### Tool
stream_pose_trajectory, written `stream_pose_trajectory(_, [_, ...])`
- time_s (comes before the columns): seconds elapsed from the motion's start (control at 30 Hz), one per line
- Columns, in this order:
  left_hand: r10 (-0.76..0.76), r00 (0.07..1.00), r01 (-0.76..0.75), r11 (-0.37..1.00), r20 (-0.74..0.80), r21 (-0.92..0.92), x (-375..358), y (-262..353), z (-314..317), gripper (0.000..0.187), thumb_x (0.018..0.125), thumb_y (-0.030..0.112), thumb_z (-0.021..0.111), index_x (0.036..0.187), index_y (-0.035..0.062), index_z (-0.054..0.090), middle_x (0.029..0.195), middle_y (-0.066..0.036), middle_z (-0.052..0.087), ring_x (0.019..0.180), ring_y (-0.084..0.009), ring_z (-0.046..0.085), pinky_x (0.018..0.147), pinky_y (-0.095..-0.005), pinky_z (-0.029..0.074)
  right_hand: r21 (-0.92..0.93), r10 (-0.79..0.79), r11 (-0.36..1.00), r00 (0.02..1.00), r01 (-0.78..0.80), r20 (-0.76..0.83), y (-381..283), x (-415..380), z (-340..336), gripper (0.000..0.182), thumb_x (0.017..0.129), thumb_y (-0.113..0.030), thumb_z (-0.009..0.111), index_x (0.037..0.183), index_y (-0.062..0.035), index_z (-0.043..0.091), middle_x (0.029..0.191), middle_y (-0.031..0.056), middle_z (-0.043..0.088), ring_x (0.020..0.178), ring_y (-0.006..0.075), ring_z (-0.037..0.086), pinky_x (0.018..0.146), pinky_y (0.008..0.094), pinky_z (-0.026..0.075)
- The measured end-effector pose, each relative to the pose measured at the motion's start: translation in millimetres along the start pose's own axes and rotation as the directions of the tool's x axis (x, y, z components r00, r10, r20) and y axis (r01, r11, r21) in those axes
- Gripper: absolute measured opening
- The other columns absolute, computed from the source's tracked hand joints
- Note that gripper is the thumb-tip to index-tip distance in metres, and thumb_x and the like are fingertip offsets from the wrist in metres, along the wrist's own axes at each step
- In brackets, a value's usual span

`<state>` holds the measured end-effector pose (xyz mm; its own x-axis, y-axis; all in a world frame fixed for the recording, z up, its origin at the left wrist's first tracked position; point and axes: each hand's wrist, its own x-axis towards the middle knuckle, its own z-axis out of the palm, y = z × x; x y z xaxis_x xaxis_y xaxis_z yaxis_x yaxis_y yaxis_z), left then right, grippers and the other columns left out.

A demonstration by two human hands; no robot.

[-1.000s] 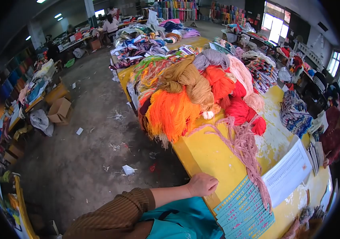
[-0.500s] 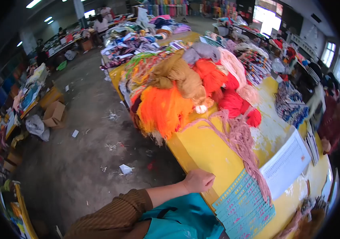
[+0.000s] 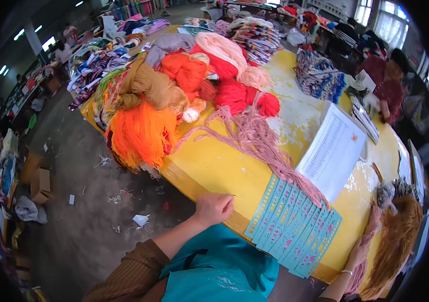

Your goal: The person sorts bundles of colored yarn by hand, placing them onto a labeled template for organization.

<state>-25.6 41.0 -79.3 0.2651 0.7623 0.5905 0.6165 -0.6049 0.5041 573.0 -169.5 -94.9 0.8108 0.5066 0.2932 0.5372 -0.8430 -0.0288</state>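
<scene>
- in the head view, what is the left hand (image 3: 214,207) doing?
- it is curled into a loose fist at the near edge of the worn yellow table (image 3: 199,168). i can't tell whether anything is tucked inside it.
- and the right hand (image 3: 358,254)?
- that one is low on the right, a pale band (image 3: 345,272) round its wrist, fingers against a twisted pink hank of yarn (image 3: 370,234). whether they close round it, i can't tell.
- where does that hank lie?
- at the table's right-hand end, just beside a shaggy brown hank of yarn (image 3: 395,241).
- what is between the hands?
- a fanned row of teal cards with round holes and coloured marks (image 3: 295,226), partly past the near edge. the tail of a loose dusty-pink bundle of yarn (image 3: 254,136) lies across their top, and a white printed sheet (image 3: 332,151) is just behind.
- and farther off?
- a heap with bright orange yarn (image 3: 141,133), tan-brown yarn (image 3: 151,85) and crimson yarn (image 3: 244,98). a blue-and-white mixed bundle (image 3: 320,75) sits apart to its right, and a person in a dark red top (image 3: 383,83) is beyond the table's far side.
</scene>
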Motion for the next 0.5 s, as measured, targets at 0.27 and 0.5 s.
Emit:
stream_pose_trajectory(0.27, [0.020,1.000,-0.021,0.999,0.009,0.034,4,3,2,0.009,0.076,0.008,0.065,0.071,0.0111,0.058,0.060,-0.006,0.057,0.053,-0.0274,0.058,0.047,-0.0389,0.043,-0.034,-0.077,0.997,0.996,0.075,-0.051,-8,-4,-9,0.067,0.096,-0.041,0.046,0.150,-0.0087,0.023,0.142,0.0197,0.044,0.125,0.0362,0.047,0.102,0.0441,0.039])
stream_pose_trajectory(0.5, [-0.014,0.998,0.011,0.998,0.054,0.055,8,9,1,0.003,0.076,0.007,0.065,0.077,0.0092,0.064,0.061,-0.008,0.058,0.054,-0.0279,0.059,0.048,-0.0383,0.044,-0.054,-0.069,0.997,0.989,0.063,-0.130,3,-2,10,0.065,0.096,-0.040,0.046,0.152,-0.0159,0.022,0.140,0.0162,0.048,0.121,0.0342,0.051,0.096,0.0458,0.042])
